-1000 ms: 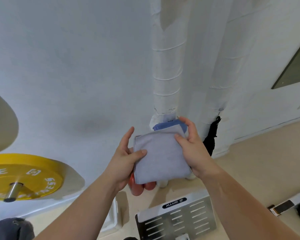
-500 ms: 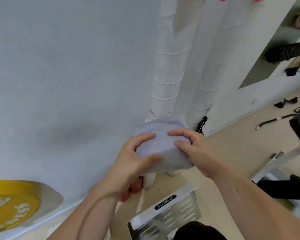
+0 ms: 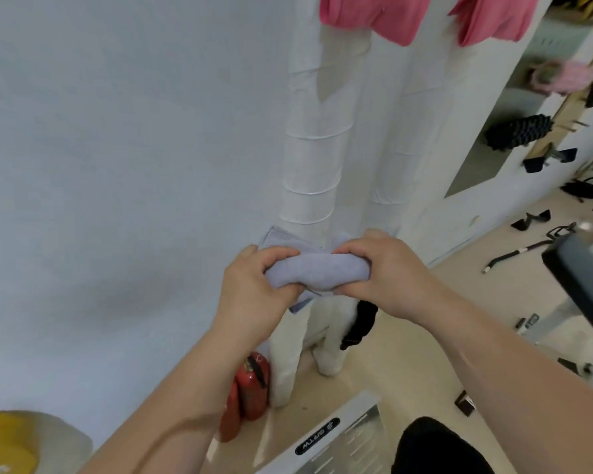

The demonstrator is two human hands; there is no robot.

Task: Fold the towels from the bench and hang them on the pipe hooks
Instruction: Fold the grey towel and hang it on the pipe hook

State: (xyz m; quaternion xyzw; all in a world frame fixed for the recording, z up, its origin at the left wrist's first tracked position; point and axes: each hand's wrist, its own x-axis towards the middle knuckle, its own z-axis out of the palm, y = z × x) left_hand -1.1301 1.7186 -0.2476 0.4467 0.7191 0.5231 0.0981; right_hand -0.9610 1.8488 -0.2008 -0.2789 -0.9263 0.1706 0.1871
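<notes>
Left hand (image 3: pixel 254 285) and right hand (image 3: pixel 391 268) each clench an end of the folded lavender towel (image 3: pixel 317 270), held in mid-air before the wrapped pipe (image 3: pixel 310 165). If either grip slackens on the reach up, the fold could spring open.

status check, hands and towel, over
Left hand and right hand both grip the towel, bunched between them. Two pink towels hang up on the pipes. Nothing between towel and pipes.
</notes>
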